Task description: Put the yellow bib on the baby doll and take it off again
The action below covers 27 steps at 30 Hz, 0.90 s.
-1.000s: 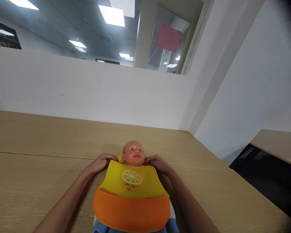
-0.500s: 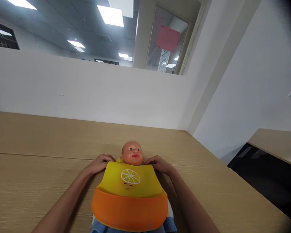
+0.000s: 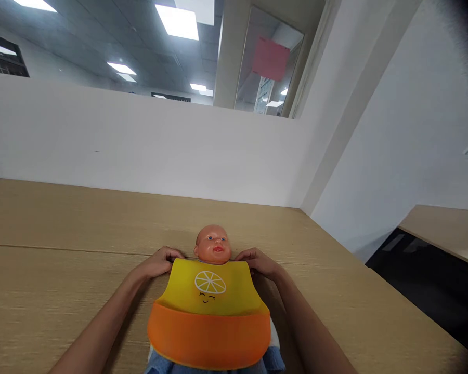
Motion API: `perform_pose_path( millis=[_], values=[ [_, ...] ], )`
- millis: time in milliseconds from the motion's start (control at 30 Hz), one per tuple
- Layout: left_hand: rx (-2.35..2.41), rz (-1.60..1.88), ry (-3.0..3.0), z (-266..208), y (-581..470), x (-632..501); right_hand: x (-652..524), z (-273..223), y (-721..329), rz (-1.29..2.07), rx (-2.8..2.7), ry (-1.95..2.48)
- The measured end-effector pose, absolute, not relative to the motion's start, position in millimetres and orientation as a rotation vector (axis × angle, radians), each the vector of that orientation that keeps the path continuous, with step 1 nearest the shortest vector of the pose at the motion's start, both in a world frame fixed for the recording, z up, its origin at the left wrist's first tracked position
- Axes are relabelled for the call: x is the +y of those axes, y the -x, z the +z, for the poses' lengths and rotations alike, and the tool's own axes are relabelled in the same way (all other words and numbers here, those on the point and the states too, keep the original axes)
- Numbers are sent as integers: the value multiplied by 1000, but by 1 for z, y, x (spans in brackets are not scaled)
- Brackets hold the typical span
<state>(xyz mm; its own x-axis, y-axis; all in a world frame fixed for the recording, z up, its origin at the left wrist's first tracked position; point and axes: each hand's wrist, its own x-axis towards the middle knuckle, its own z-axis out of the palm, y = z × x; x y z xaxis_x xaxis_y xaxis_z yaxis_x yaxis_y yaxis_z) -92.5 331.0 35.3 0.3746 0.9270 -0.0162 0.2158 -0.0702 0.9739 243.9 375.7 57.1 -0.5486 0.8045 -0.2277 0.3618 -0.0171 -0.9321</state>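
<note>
A baby doll [image 3: 212,244] lies face up on the wooden table, its head toward the far wall. Over its chest spreads a yellow bib [image 3: 208,285] with a lemon-slice print, a smiling face and an orange catch pocket [image 3: 208,337]. My left hand [image 3: 161,261] is closed at the bib's upper left corner beside the doll's neck. At the upper right corner, my right hand [image 3: 259,262] has its fingers curled on the bib's edge. Both sets of fingertips are partly hidden. Blue and white clothing [image 3: 275,358] shows from under the bib.
The wooden table [image 3: 70,218] has a seam running across its left part. A white wall [image 3: 159,145] with a window above stands behind it. To the right is a lower cabinet with a black front [image 3: 425,280].
A yellow bit of the bib by the doll's neck, near my left hand, no longer shows. My right hand has shifted very slightly outward. The doll stays in place.
</note>
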Motion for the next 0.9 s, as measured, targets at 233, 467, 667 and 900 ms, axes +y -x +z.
perform_pose_path(
  millis=[233,467,667,900],
  values=[
    [1297,1233,-1331,49,83,334,381,55,-226,1549,-1384,1045],
    [1216,1174,-1365,65,38,322,365,58,-195,1763,-1468,836],
    [1169,1170,-1287,48,33,325,365,46,-198,1753,-1513,818],
    [1186,1211,-1212,47,29,322,374,35,-195,1656,-1557,872]
  ],
)
